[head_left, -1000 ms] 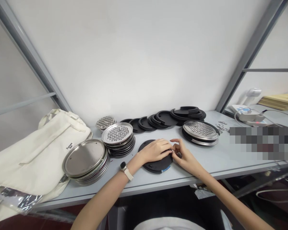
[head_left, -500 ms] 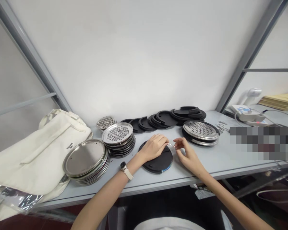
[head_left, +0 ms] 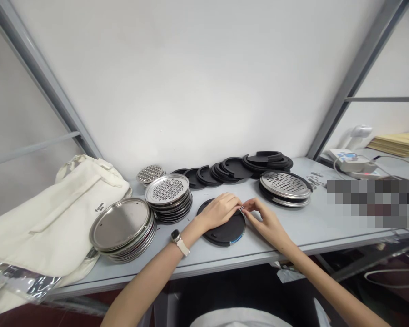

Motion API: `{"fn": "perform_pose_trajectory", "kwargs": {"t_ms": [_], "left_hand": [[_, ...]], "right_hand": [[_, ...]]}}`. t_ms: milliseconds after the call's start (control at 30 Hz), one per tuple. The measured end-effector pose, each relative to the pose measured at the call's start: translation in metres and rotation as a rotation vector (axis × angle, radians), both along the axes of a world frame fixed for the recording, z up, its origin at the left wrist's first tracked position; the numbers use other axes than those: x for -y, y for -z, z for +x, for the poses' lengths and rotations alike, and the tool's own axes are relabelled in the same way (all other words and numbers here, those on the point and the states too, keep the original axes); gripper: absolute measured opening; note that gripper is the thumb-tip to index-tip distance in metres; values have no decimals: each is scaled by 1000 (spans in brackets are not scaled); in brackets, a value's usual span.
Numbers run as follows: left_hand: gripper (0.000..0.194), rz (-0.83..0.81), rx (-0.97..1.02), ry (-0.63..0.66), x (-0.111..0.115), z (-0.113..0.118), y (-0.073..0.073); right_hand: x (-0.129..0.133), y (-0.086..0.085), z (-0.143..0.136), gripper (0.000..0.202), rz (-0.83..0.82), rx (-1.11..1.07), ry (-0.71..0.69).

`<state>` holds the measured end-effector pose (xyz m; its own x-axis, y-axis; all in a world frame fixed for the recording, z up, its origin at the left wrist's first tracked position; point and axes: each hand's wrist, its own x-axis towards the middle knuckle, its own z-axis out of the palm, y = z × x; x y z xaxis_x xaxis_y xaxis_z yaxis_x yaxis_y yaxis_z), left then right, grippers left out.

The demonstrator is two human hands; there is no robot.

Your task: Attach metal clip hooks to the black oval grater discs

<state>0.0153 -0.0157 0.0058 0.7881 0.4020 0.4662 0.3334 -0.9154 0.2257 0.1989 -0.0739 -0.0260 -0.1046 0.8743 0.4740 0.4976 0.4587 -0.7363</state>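
Observation:
A black round plate point(head_left: 226, 232) with a blue streak along its front rim lies flat before me on the grey table. Across it rests my left hand point(head_left: 222, 211), its fingers together and curled at the plate's right rim, gripping it. My right hand point(head_left: 262, 220) is closed in a pinch at that same rim, thumb against forefinger. Between the fingertips of both hands shows a bit of a small thin metal piece point(head_left: 241, 208); the rest is hidden by the fingers.
To the left stand stacked steel lids point(head_left: 121, 225), round graters point(head_left: 167, 190) and a cream cloth bag point(head_left: 57, 218). Black rings and plates point(head_left: 236, 168) overlap along the wall. Grater discs point(head_left: 285, 185) are piled at right, near small metal rings point(head_left: 315, 179). The table edge point(head_left: 204, 269) runs in front.
My right hand has moved slightly left, up to my left fingertips and the plate's rim. The thin metal piece, which spanned a gap between the hands, is now mostly covered.

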Motion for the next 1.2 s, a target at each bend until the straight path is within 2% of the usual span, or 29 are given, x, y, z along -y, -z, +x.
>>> {"fn": "perform_pose_trajectory", "kwargs": {"t_ms": [333,667,833,1033,1200], "left_hand": [[16,-1,12,-75,0,2,4],[20,11,-15,-117,-1,1,5],[19,3,-15,-106,-1,1,6],[17,20,-18,-106,0,1,6],[18,38,-35,-103,0,1,5]], "right_hand": [[-5,7,4,24,-98,-21,14],[-6,9,6,27,-110,-41,54],[-8,12,6,25,-155,-56,-25],[-8,8,7,21,-107,-31,72],[-7,4,20,19,-183,113,-44]]}}
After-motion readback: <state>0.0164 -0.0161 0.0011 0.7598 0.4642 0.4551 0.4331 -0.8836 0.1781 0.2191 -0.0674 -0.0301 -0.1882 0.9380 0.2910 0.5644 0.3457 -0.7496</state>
